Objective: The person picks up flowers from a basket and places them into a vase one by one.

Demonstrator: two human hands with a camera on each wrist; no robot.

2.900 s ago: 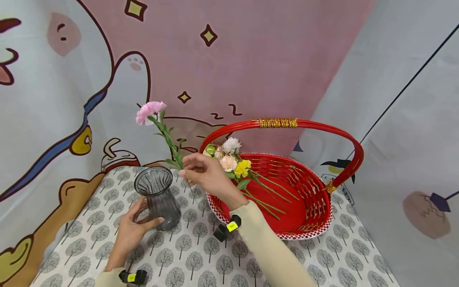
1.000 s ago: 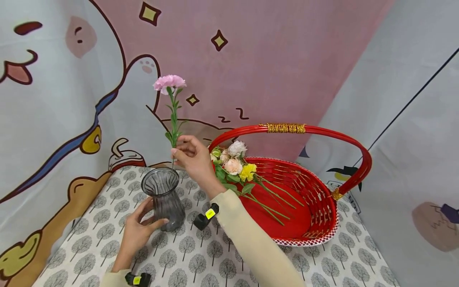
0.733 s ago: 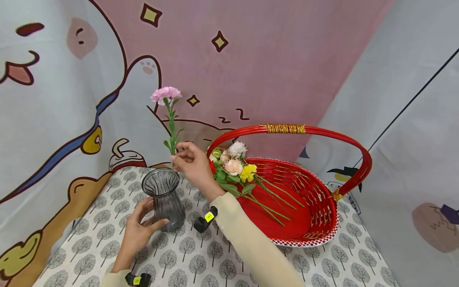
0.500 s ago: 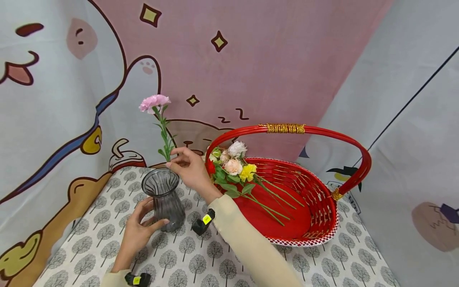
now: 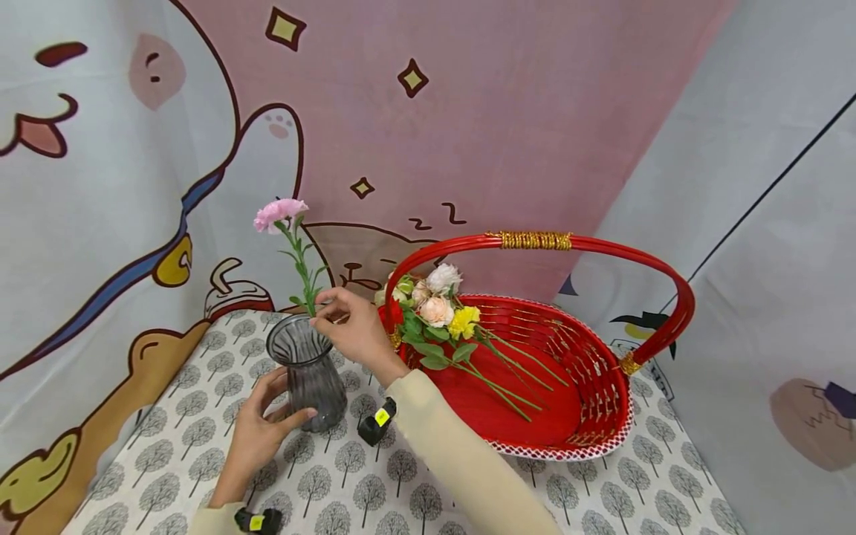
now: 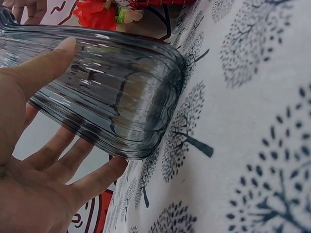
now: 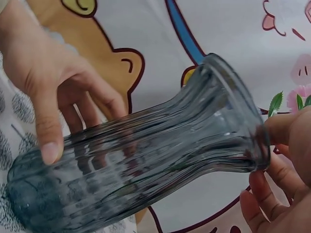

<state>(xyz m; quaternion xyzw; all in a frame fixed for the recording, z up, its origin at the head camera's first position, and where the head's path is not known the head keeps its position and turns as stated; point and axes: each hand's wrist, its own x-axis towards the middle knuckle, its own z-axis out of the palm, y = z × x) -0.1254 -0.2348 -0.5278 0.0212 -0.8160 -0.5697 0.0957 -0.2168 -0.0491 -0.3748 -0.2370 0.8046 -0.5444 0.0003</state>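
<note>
A grey ribbed glass vase (image 5: pixel 317 386) stands upright on the cloth. My left hand (image 5: pixel 261 425) grips its lower body, thumb on the near side and fingers round the far side. At the vase's mouth, my right hand (image 5: pixel 354 331) pinches the green stem of a pink carnation (image 5: pixel 281 214), whose bloom leans to the left above the rim. In the right wrist view, the thin stem (image 7: pixel 146 183) shows through the glass, inside the vase. Fingers of the right hand (image 7: pixel 286 179) are close beside the rim there.
To the right stands a red woven basket (image 5: pixel 568 446) with a tall arched handle (image 5: pixel 622 256). White, peach, yellow and red flowers (image 5: pixel 438 310) lie at its left side, their stems across its floor. A tree-print cloth (image 5: pixel 374 490) covers the table; a cartoon curtain hangs behind.
My right hand raised the carnation upright over the vase, then lowered it to the rim. The bloom sank and tipped left. My left hand has stayed on the vase.
</note>
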